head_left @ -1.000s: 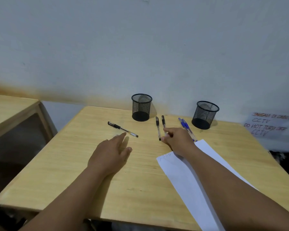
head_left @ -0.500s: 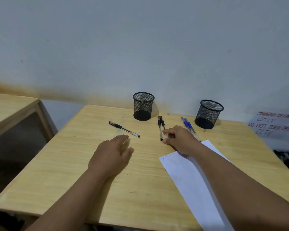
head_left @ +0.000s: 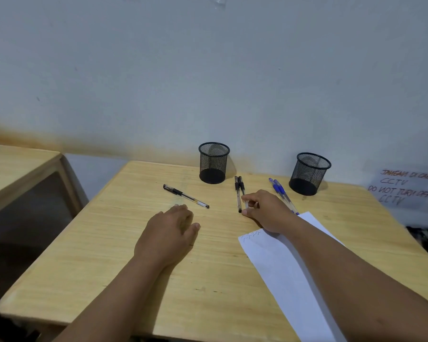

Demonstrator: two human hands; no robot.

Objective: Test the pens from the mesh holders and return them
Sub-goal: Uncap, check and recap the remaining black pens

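Note:
Two empty black mesh holders stand at the table's far edge, one at centre (head_left: 214, 162) and one to the right (head_left: 309, 173). Between them lie two black pens (head_left: 238, 188) side by side; my right hand (head_left: 267, 211) pinches their near ends between thumb and fingers. Two blue pens (head_left: 278, 190) lie just right of that hand, partly hidden by it. A single black pen (head_left: 185, 196) lies on the left, just beyond my left hand (head_left: 169, 233), which rests flat on the wood. A white sheet (head_left: 289, 275) with small scribbles lies under my right forearm.
The wooden table (head_left: 104, 255) stands against a pale wall. A second wooden table (head_left: 13, 166) is to the left across a gap. A handwritten paper sign (head_left: 405, 187) hangs on the wall at the right.
My right hand has drawn the two black pens together and now pinches their near ends. The left hand stayed flat in place.

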